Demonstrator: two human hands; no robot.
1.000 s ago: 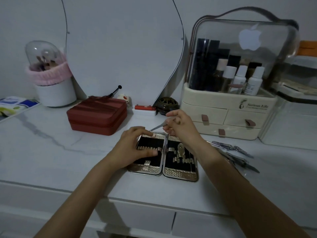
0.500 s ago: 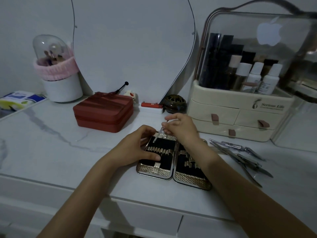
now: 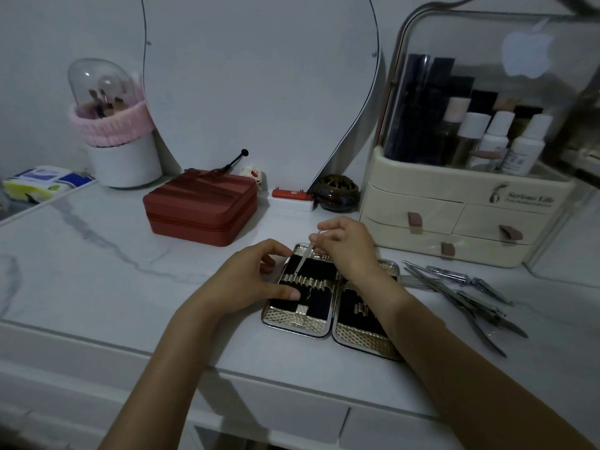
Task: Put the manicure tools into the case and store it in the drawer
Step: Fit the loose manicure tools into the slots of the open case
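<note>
Tool (image 3: 302, 258) in right grip's (image 3: 344, 245) pinch over open case (image 3: 298, 323); left grip (image 3: 250, 277) flat, unclenched, on case's left half.

Two bare forearms, left hand (image 3: 246, 280) and right hand (image 3: 347, 245), no sleeves, no rings.

Bare table (image 3: 97, 280) left of open case (image 3: 302, 319): free approach. Red box (image 3: 201, 206) blocks behind-left. Organizer (image 3: 454, 222) walls off behind-right. Loose tools (image 3: 461, 293) clutter the right side, near the case.
</note>
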